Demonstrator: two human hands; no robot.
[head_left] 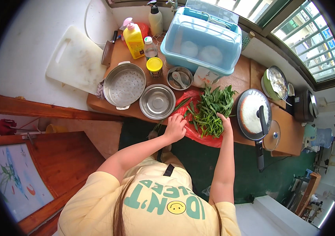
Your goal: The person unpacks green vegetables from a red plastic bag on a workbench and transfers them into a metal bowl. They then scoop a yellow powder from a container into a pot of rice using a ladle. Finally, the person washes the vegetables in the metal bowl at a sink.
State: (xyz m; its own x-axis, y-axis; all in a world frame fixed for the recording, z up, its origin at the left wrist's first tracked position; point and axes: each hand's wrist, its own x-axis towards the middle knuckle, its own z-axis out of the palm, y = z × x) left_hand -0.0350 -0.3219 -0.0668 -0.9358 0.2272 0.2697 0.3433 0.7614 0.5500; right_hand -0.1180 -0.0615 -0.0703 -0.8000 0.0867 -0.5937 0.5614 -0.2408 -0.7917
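Note:
A pile of leafy greens lies on a spread red plastic bag at the table's near edge. My right hand grips the pile's right side, with thumb and fingers around stems and leaves. At the bag's left edge is my left hand, its fingers curled in and pressed together. What those fingers hold is hidden beneath them. A few loose stems lie on the bag just beyond it. An empty steel bowl stands to the left of the bag.
A steamer pot, a small bowl with a spoon and a yellow-lidded jar stand left. Behind is a blue lidded box. A lidded frying pan is right, its handle past the table edge. A cleaver leans far left.

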